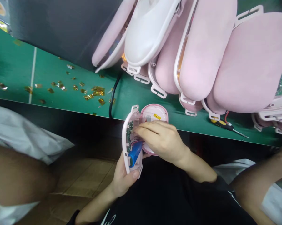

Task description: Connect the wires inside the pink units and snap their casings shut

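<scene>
My left hand point(122, 178) is closed around the lower end of an open pink-and-white plastic housing point(124, 128), with the thumb over its edge. Inside that half sit a green circuit board point(129, 132) and a blue battery pack point(135, 153). The other half, a pink shell point(164, 110) with a strip of yellow tape point(157, 116), lies folded out to the right. Over the opening, my right hand point(163, 139) has its thumb and fingers pinched together beside the circuit board. Whatever is between those fingertips is hidden.
Several pink and white housings point(206, 47) are piled along the green bench point(14, 72). A dark box point(58, 28) stands at the back left, with gold tape scraps point(97, 91) before it. A black cable point(115, 93) and a screwdriver point(225, 126) lie near the edge. Other people's limbs flank me.
</scene>
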Available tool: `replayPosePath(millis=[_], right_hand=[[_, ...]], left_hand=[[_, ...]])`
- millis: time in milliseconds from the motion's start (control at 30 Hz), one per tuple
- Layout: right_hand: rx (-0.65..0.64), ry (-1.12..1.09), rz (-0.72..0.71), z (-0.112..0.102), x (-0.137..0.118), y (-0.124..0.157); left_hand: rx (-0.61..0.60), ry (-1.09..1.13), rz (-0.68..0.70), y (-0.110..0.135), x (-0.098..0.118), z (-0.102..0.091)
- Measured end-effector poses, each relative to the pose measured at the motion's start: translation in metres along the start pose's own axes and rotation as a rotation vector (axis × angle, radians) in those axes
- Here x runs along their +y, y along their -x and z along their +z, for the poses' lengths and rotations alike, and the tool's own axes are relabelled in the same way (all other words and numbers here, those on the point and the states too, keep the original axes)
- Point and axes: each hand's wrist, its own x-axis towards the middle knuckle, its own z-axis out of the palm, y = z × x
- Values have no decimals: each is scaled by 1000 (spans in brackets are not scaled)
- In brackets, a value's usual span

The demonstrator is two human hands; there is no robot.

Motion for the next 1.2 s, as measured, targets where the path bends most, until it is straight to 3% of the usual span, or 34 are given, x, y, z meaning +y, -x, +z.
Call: replayPosePath(millis=[367,567,800,1200], right_hand=[[-14,71,10,-3,1,-3],[-30,0,-20,-6,3,-2],[-91,23,5,-8,3,-5],[10,110,-124,-4,27,-17]], left_hand=[[-26,-29,26,-2,-1,1],[-31,-54,-2,-5,5,1],[31,-154,-28,-10,15,3],[93,-373,-98,-25,41,7]])
